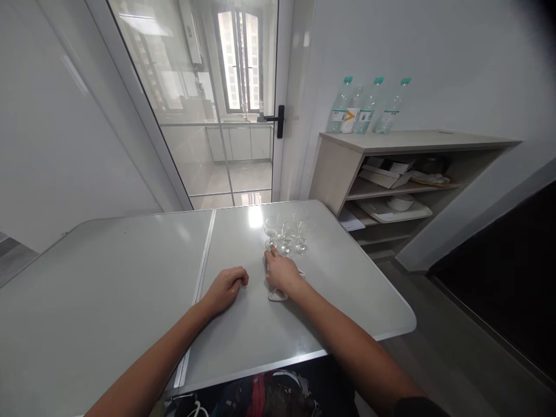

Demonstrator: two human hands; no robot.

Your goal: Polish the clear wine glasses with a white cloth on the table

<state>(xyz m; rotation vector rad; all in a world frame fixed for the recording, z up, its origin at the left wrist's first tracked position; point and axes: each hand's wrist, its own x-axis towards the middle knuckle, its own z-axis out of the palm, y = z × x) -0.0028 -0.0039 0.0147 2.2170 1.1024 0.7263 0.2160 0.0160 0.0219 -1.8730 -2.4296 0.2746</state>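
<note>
Several clear stemmed glasses (286, 234) stand close together on the grey-white table (243, 336), right of its metal seam. My right hand (281, 271) is just in front of them, its fingertips at the base of the leftmost glass (271, 229); whether they grip it is hard to tell. Beneath that hand lies a white object (278, 295), mostly covered by the palm and wrist. My left hand (226, 288) rests on the tabletop near the seam, fingers curled inward, with nothing visible in it.
A low wooden shelf (417, 139) at the right bears several bottles (366, 110) on top, with a box (386, 174) and a white tray (408, 211) inside. Behind the table is a glass door (195, 116) with a black handle (280, 121).
</note>
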